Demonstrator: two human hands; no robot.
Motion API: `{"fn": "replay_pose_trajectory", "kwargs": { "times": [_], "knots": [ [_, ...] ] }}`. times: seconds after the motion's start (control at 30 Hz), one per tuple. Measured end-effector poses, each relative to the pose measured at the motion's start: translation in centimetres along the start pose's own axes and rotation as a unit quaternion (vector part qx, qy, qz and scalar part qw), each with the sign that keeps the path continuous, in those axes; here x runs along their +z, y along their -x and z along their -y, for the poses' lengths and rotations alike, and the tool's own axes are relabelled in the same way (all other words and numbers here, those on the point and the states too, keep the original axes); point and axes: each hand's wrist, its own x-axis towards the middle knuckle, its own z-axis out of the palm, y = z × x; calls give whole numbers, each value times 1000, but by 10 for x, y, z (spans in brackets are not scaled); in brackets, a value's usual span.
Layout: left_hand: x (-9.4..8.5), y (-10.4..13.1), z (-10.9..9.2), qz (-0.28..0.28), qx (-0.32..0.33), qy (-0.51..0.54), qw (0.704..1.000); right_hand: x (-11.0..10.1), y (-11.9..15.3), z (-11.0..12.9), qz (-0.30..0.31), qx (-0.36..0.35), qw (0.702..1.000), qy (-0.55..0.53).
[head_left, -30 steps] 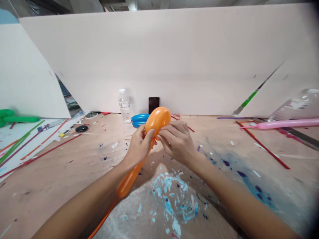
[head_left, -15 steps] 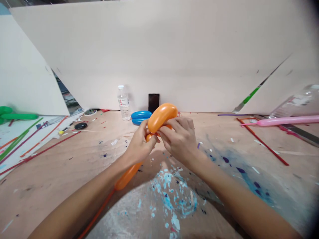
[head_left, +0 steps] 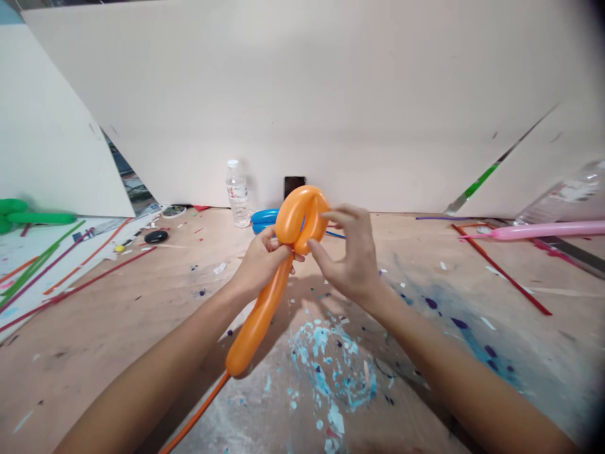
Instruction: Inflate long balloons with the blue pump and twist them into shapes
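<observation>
An orange twisting balloon (head_left: 259, 315) is bent at its top into a loop of two bubbles, joined at a narrow twist. Below the twist a straight inflated length slants down left and ends in a thin, uninflated tail. My left hand (head_left: 259, 258) pinches the balloon at the twist, thumb in front. On the loop's right side is my right hand (head_left: 350, 252), its thumb and fingers spread apart, the tips at the bubble's edge. Whether those tips press on it I cannot tell. Behind the loop lies a blue balloon (head_left: 263, 218), partly hidden.
A water bottle (head_left: 237, 195) and a phone (head_left: 293, 185) stand by the white board (head_left: 378, 113). Left are a green balloon (head_left: 42, 218), a black oval object (head_left: 156, 236) and uninflated balloons. A pink balloon (head_left: 543, 231) lies right. Paint and scraps mark the table (head_left: 189, 328).
My right hand has loosened its grip and opened toward the right. The orange balloon has turned, so both bubbles of the loop and the straight length below now show.
</observation>
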Motion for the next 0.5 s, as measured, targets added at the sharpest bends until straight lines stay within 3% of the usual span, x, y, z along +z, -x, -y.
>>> {"fn": "replay_pose_trajectory", "kwargs": {
  "times": [0.03,0.13,0.2,0.33,0.5],
  "knots": [
    [-1,0,0,6,-8,28,1000,0,-2,-1,11,61,996,-64],
    [-3,-1,5,11,-26,79,996,2,-5,-2,152,174,943,-238],
    [-4,-2,8,-4,-26,83,996,3,-5,0,199,187,921,-278],
    [-7,-3,11,-4,-17,82,997,-6,-7,1,205,200,900,-328],
    [-13,-5,10,14,-34,108,993,-26,-16,-7,359,157,840,-374]
  ]
}}
